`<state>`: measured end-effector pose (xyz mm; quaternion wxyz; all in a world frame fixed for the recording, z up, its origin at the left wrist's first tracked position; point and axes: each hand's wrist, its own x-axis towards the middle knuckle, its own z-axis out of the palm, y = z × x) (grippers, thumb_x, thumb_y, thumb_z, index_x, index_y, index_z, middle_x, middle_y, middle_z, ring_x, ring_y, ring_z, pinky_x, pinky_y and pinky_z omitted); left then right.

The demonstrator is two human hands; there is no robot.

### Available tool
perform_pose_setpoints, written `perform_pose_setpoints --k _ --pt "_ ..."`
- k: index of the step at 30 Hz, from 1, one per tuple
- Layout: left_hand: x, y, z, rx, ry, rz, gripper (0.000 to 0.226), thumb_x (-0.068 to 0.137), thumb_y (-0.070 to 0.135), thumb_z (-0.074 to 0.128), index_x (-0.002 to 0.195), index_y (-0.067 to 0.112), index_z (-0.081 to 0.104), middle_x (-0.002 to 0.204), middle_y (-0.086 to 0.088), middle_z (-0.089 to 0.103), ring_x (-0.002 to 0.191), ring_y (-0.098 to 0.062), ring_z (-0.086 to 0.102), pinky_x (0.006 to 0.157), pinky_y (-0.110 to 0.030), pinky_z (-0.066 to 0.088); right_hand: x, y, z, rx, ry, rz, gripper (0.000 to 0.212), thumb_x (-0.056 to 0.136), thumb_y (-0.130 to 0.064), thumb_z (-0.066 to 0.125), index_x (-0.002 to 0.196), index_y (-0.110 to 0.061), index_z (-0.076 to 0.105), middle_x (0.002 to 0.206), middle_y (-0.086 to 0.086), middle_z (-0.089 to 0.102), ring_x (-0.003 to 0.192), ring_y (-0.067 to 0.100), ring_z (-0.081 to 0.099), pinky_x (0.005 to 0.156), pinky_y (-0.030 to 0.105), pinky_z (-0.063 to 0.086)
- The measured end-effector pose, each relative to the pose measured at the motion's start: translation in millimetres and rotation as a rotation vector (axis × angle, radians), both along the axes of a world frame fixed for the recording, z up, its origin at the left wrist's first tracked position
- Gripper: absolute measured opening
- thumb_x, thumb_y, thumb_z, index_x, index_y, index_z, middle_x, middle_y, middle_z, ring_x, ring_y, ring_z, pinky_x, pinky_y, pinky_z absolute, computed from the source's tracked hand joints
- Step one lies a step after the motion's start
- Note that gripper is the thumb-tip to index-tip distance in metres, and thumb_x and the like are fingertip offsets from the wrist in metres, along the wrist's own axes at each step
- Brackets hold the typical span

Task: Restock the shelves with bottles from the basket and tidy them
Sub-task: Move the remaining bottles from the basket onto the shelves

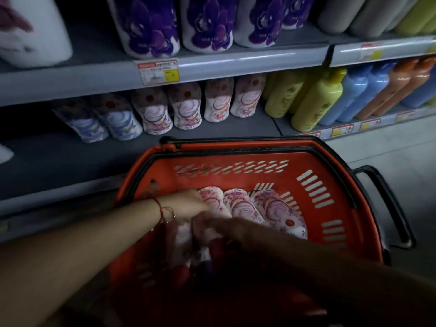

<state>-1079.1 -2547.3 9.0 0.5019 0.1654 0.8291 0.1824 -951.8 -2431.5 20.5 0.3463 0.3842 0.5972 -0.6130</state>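
A person leans over a red plastic shopping basket (318,166) with slots in its walls and a black handle. The basket sits on the floor right in front of the grey metal shelves (236,62).

Inside the basket lie white bottles with pink and purple flower pictures (264,208). They lie on their sides, close together, touching each other.

The left hand (186,204), with a red string band on the wrist, reaches into the basket. Its fingers curl over the top of the leftmost flowery bottle (212,201), so its grip is closed around that bottle. The right hand (217,225) is dark and blurry. It is down among the bottles too, just beside the left hand, but I cannot tell if its grip is apart or together.

On the lower shelf stands a row of the same flowery white bottles (186,107), side by side. Left of them are white bottles with blue pictures (118,123). To the right are plain yellow bottles (316,100), then blue bottles (354,93) and orange bottles (396,86).

On the upper shelf stand big white bottles with purple flowers (207,24). A white price tag with a yellow patch (157,72) is stuck on the shelf edge below them.
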Motion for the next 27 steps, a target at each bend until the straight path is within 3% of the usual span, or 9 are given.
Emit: perform_pose_setpoints --k 2,4,8,11,14,17,19,23,27 --pt "1 -5 16 0.058 0.008 0.035 0.028 0.097 0.034 0.059 0.103 0.008 0.069 0.076 -0.01 0.057 0.065 -0.022 0.053 0.056 -0.025 0.04 -1 9 22 -0.15 -0.1 -0.054 0.027 0.083 -0.041 0.076 0.086 -0.016 0.067 0.073 -0.001 0.069 0.059 0.012 0.062 0.055 0.024 0.052" --pt "7 -11 32 0.138 0.063 0.076 0.032 0.097 0.036 0.06 0.107 0.008 0.07 0.08 -0.009 0.058 0.071 -0.02 0.054 0.059 -0.026 0.041 5 18 43 -0.157 -0.15 -0.058 0.055 0.067 -0.055 0.084 0.1 -0.013 0.068 0.084 0.005 0.068 0.066 0.019 0.063 0.059 0.026 0.05" --pt "21 -27 60 0.367 0.141 0.255 0.019 0.097 0.038 0.065 0.107 0.023 0.058 0.095 -0.002 0.06 0.075 -0.013 0.054 0.061 -0.024 0.042 28 35 97 -0.122 -0.124 0.03 0.071 0.071 -0.067 0.079 0.111 -0.009 0.074 0.095 0.011 0.076 0.077 0.025 0.071 0.073 0.032 0.056" --pt "23 -47 79 0.478 -0.061 0.527 0.057 0.074 0.07 0.074 0.115 0.032 0.062 0.114 -0.003 0.069 0.087 -0.015 0.061 0.079 -0.032 0.056 46 50 136 -0.143 -0.024 0.058 0.084 0.061 -0.058 0.089 0.122 -0.003 0.07 0.099 0.016 0.076 0.075 0.025 0.074 0.07 0.035 0.061" --pt "19 -65 101 0.566 -0.375 0.562 0.084 0.058 0.088 0.07 0.111 0.024 0.073 0.118 -0.016 0.071 0.097 -0.027 0.065 0.085 -0.042 0.056 57 57 167 -0.133 0.045 0.163 0.086 0.05 -0.057 0.094 0.114 -0.003 0.072 0.096 0.015 0.076 0.077 0.024 0.073 0.078 0.037 0.058" --pt "20 -73 117 0.687 -0.423 0.57 0.058 0.074 0.074 0.068 0.1 0.022 0.074 0.097 -0.012 0.074 0.08 -0.022 0.071 0.073 -0.035 0.057 61 52 191 -0.124 0.115 0.227 0.093 0.043 -0.054 0.099 0.119 -0.007 0.073 0.109 0.016 0.075 0.091 0.029 0.072 0.102 0.049 0.05" --pt "21 -76 123 0.679 -0.434 0.583 0.046 0.082 0.062 0.066 0.096 0.02 0.073 0.087 -0.009 0.075 0.067 -0.02 0.07 0.06 -0.029 0.057 58 50 200 -0.132 0.159 0.197 0.101 0.044 -0.051 0.1 0.13 -0.011 0.067 0.117 0.016 0.074 0.098 0.032 0.073 0.1 0.047 0.055" --pt "14 -83 130 0.655 -0.473 0.665 0.042 0.082 0.056 0.066 0.092 0.017 0.075 0.078 -0.008 0.072 0.055 -0.021 0.066 0.048 -0.026 0.051 60 51 206 -0.353 0.229 -0.053 0.074 0.08 -0.057 0.076 0.133 -0.007 0.061 0.108 0.023 0.072 0.085 0.033 0.074 0.066 0.039 0.064" --pt "-1 -91 129 0.659 -0.492 0.775 0.044 0.082 0.054 0.068 0.105 0.017 0.075 0.08 -0.009 0.074 0.058 -0.024 0.068 0.051 -0.033 0.057 62 61 169 -0.545 0.324 -0.336 0.105 0.084 -0.085 0.045 0.145 0.0 0.053 0.117 0.025 0.07 0.106 0.035 0.071 0.09 0.044 0.058"
